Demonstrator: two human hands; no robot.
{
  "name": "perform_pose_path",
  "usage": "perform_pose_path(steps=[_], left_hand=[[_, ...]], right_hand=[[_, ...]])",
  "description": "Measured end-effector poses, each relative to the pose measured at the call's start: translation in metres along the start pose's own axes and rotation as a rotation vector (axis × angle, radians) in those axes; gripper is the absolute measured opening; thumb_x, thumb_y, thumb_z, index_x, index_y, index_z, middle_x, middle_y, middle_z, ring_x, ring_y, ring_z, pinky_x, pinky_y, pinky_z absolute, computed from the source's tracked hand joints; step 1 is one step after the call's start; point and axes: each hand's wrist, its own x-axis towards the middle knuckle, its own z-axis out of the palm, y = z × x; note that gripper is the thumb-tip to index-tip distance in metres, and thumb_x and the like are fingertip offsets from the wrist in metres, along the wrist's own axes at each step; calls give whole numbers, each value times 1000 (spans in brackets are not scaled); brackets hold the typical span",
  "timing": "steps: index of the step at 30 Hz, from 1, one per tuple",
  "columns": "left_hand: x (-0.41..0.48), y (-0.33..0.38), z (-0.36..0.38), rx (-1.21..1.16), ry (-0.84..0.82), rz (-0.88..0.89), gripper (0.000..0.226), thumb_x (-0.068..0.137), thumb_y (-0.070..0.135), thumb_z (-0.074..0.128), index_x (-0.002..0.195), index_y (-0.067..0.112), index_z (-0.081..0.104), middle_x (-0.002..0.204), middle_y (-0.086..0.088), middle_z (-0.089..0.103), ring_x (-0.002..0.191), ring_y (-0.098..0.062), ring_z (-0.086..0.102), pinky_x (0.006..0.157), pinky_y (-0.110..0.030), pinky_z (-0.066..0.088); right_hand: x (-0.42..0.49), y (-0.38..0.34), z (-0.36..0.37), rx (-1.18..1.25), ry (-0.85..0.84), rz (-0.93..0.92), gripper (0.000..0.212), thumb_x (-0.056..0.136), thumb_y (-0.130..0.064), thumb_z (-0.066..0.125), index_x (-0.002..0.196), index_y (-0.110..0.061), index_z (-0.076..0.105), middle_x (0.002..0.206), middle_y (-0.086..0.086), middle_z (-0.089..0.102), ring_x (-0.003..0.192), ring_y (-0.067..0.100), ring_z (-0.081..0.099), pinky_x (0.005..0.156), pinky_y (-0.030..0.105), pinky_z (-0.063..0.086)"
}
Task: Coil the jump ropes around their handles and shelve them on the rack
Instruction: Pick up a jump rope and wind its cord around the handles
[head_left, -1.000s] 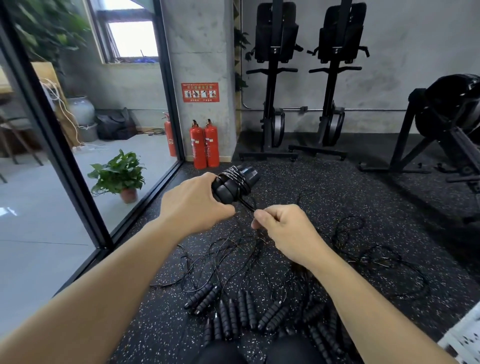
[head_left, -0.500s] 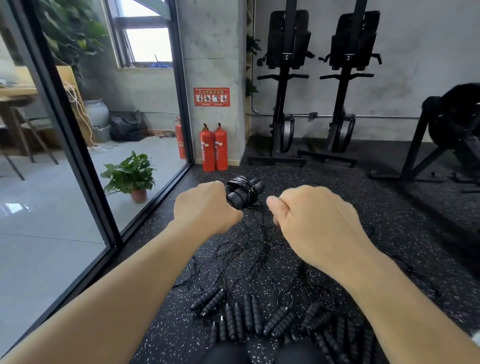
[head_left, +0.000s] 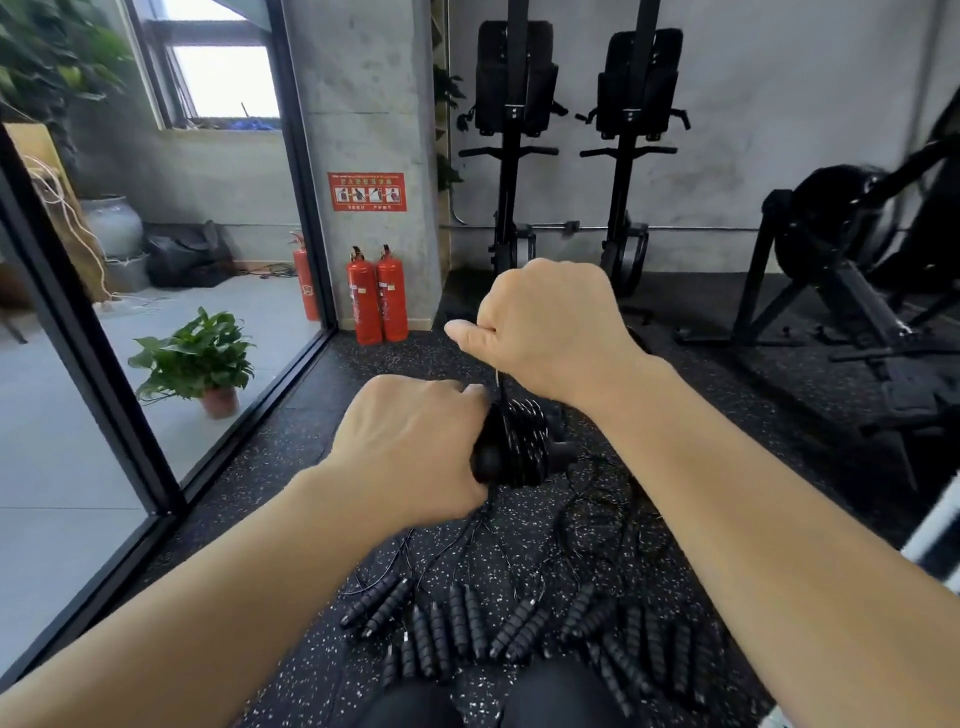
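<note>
The left hand (head_left: 410, 447) holds a pair of handles (head_left: 524, 447) just above the pile (head_left: 467, 623) of loose ropes on the floor, with its fingers curled tight round them. The right hand (head_left: 545, 332) is higher above the pile. It pinches the thin cord (head_left: 500, 384) between thumb and finger and holds it straight up from the handles. Some turns of cord sit round the handles. The rest of the cord seems to hang down into the pile (a real tangle), so a hard pull may snag another rope and lift it too. If the pinch slips, the cord may go slack and the turns may slide off the handle ends. I cannot tell where the rack is.
</note>
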Motion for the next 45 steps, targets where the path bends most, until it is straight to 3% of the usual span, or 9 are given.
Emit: perform_pose_path(steps=[3, 7, 12, 15, 19, 25, 31, 35, 45], left_hand=[[-6, 0, -6, -9, 79, 98, 33, 80, 52, 52, 91, 26, 34, 76, 11, 41, 79, -17, 60, 56, -29, 38], [-7, -6, -3, -44, 222, 205, 42, 61, 45, 66, 78, 26, 33, 63, 14, 37, 55, -15, 53, 45, -25, 24], [-7, -5, -1, -160, 254, 235, 37, 58, 37, 66, 77, 24, 37, 64, 11, 47, 54, -18, 50, 45, -29, 37], [-7, -1, -6, -230, 213, 177, 32, 64, 40, 58, 90, 22, 51, 75, 11, 56, 67, -19, 57, 54, -33, 45], [-10, 6, -3, -345, 262, 118, 63, 61, 39, 61, 123, 27, 57, 95, 14, 69, 81, -16, 68, 61, -32, 54], [-13, 14, 6, -413, 214, 71, 65, 61, 41, 64, 122, 28, 46, 90, 13, 68, 78, -15, 66, 64, -32, 52], [-8, 17, 8, -464, 155, -5, 53, 68, 50, 56, 120, 39, 52, 97, 18, 65, 88, -7, 62, 72, -29, 49], [2, 12, 13, -500, 92, -181, 46, 75, 46, 64, 119, 38, 51, 98, 16, 64, 92, -10, 62, 76, -30, 47], [17, -7, 36, -385, 16, -454, 29, 79, 39, 61, 100, 22, 51, 83, 9, 52, 79, -23, 56, 63, -32, 37]], right_hand=[[-2, 14, 12, 79, -64, 14, 62, 94, -56, 44, 46, -17, 38, 50, -4, 37, 50, 10, 36, 56, 27, 29], [-4, 27, 25, 287, -203, 112, 72, 91, -57, 52, 34, -14, 43, 33, -4, 37, 43, 11, 35, 50, 27, 24], [-7, 34, 35, 844, -385, 243, 65, 87, -43, 66, 42, -16, 29, 38, -7, 20, 37, 10, 19, 45, 23, 22], [-13, 37, 42, 1004, -483, 327, 60, 88, -43, 65, 47, -16, 31, 40, -8, 22, 37, 9, 20, 48, 22, 26], [-23, 36, 51, 1084, -590, 426, 44, 93, -30, 58, 58, -4, 52, 34, -13, 37, 32, 1, 33, 47, 18, 34], [-47, 36, 73, 1214, -647, 545, 39, 101, -5, 39, 63, -15, 47, 40, -12, 52, 35, -3, 48, 45, 17, 41], [-72, 24, 80, 1614, -442, 927, 40, 102, -2, 32, 66, -6, 46, 41, -1, 55, 32, 9, 52, 33, 19, 42], [-62, 7, 94, 1523, -437, 868, 43, 101, -4, 28, 62, -10, 45, 45, -4, 46, 34, 7, 31, 34, 18, 20], [-74, -9, 95, 1107, -133, 593, 37, 82, -41, 64, 69, -7, 65, 48, 6, 52, 49, 9, 39, 55, 31, 32]])
